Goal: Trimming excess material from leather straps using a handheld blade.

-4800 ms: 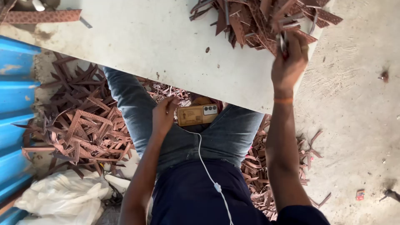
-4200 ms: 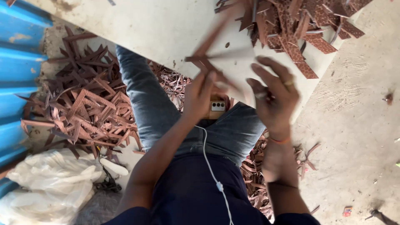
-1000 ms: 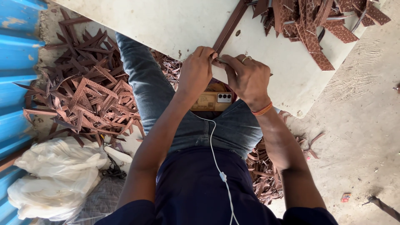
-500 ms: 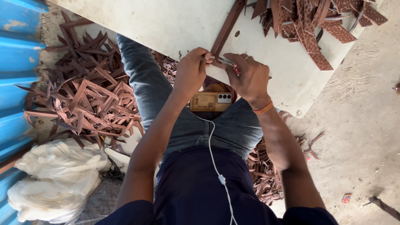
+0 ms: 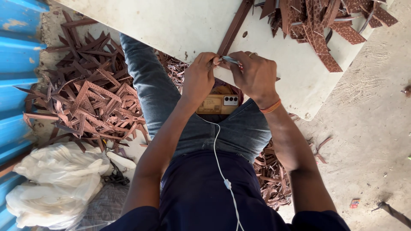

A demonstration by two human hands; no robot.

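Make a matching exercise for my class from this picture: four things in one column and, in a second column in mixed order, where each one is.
Things:
1. phone
2. long brown strip
3. white sacks
4. metal tool

Places:
A. lying on the white board, running up from the hands
B. on the ground at lower left, beside the blue wall
C. on the person's lap, between the forearms
D. pinched between the left hand and the right hand

Pairs: 1-C, 2-A, 3-B, 4-D
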